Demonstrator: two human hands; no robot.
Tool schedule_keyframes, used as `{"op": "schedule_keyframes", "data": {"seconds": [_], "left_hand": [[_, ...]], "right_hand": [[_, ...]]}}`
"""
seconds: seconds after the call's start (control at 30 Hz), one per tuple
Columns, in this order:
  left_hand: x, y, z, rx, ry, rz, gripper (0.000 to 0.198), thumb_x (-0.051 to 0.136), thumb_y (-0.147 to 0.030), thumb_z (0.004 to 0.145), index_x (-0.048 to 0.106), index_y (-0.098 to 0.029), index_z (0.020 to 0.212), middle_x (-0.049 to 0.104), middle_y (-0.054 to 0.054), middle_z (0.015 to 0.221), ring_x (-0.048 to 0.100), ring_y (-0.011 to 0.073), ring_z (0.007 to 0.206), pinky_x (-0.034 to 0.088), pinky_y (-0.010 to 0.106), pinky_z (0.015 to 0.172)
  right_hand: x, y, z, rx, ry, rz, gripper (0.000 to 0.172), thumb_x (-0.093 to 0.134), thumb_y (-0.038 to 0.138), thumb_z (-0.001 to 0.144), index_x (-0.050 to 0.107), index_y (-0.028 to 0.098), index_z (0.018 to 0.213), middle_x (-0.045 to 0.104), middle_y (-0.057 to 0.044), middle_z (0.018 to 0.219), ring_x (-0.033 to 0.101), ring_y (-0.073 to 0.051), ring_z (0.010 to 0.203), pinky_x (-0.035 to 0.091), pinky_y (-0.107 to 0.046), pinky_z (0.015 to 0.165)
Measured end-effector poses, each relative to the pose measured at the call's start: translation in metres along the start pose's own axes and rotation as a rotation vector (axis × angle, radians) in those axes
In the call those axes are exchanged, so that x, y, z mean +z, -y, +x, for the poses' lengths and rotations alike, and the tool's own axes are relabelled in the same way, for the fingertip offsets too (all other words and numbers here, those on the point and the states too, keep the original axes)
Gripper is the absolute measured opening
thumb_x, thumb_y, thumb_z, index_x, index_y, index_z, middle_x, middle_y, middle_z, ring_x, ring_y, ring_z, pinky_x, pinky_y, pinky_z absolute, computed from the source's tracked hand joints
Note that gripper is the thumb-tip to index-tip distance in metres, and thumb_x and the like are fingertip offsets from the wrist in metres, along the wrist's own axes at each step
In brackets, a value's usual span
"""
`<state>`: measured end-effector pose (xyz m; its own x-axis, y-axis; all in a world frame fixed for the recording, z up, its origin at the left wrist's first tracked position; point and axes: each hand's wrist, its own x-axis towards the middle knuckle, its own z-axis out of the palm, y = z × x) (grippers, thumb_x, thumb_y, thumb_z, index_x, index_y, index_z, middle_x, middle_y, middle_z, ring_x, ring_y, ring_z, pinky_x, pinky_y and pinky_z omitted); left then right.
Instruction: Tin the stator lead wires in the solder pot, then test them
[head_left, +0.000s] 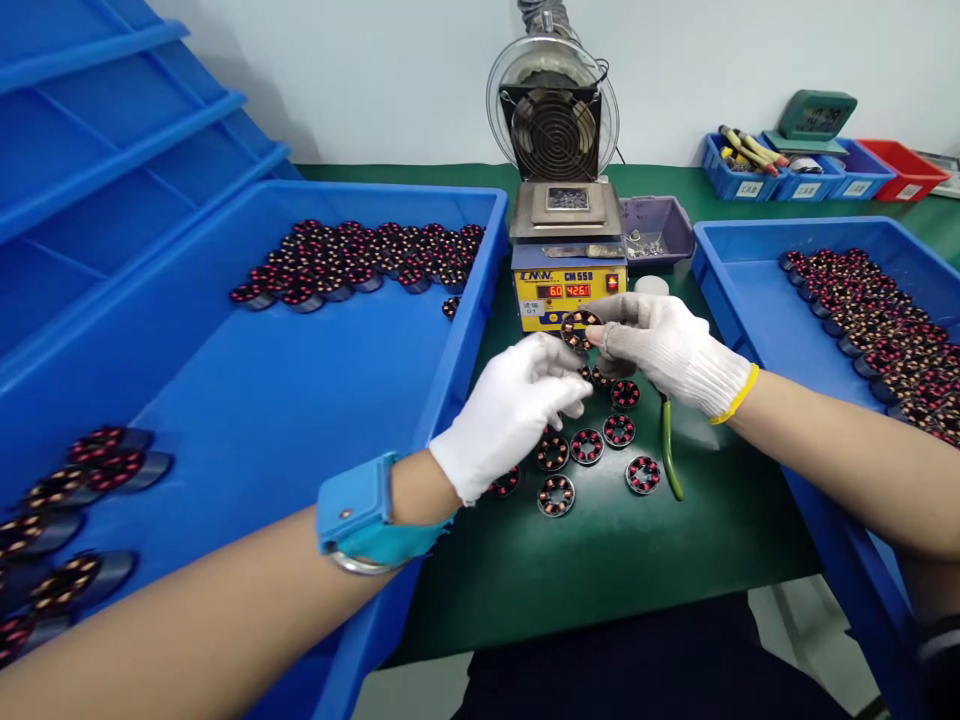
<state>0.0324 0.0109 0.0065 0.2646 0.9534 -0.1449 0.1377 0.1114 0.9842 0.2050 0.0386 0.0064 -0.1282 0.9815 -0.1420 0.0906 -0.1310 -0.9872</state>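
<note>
My right hand (660,345), in a white knit glove with a yellow cuff, pinches a round wound motor stator (577,328) in front of the yellow solder pot (571,282). Just to the left, my left hand (521,400) wears a white glove and has its fingers apart, with nothing seen in them. Several more stators (587,447) with copper or red windings lie on the green table mat (600,560) below both hands, some partly covered by the left fingers. A green-handled tool (670,450), its head hidden by the right hand, lies beside them.
A large blue tray (330,370) with stators stands on the left, another blue tray (765,300) with stators on the right. Behind the solder pot is a fan (553,135). A purple bin (660,225) sits beside it. Small bins (739,180) and a clock (817,115) are at the back right.
</note>
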Motion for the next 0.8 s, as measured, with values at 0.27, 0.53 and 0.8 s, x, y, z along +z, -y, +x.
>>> {"op": "schedule_keyframes", "data": {"seconds": [0.27,0.53,0.8], "left_hand": [[0.004,0.002,0.001,0.025,-0.112,0.099,0.024,0.07,-0.032,0.073,0.056,-0.017,0.084,0.063,-0.001,0.066,0.058,0.013,0.049,0.045,0.025,0.045],[0.014,0.0,-0.007,0.21,-0.177,0.29,0.022,0.073,-0.035,0.07,0.061,-0.017,0.07,0.065,0.001,0.067,0.06,0.0125,0.058,0.049,0.024,0.055],[0.007,0.008,0.008,0.336,-0.378,0.27,0.019,0.074,-0.027,0.065,0.058,-0.019,0.074,0.063,-0.003,0.065,0.06,0.012,0.059,0.051,0.023,0.057]], "right_hand": [[0.001,0.005,0.0,0.05,-0.008,0.064,0.012,0.069,0.018,0.083,0.067,0.013,0.095,0.059,0.003,0.055,0.054,-0.007,0.047,0.046,-0.016,0.045],[0.004,0.004,0.001,0.092,-0.059,0.06,0.006,0.07,0.014,0.082,0.066,0.015,0.087,0.06,0.003,0.055,0.055,-0.007,0.046,0.047,-0.015,0.045],[0.008,0.009,-0.008,0.129,0.004,0.088,0.007,0.068,0.013,0.084,0.062,0.014,0.08,0.059,0.003,0.055,0.054,-0.007,0.044,0.046,-0.015,0.042]]}}
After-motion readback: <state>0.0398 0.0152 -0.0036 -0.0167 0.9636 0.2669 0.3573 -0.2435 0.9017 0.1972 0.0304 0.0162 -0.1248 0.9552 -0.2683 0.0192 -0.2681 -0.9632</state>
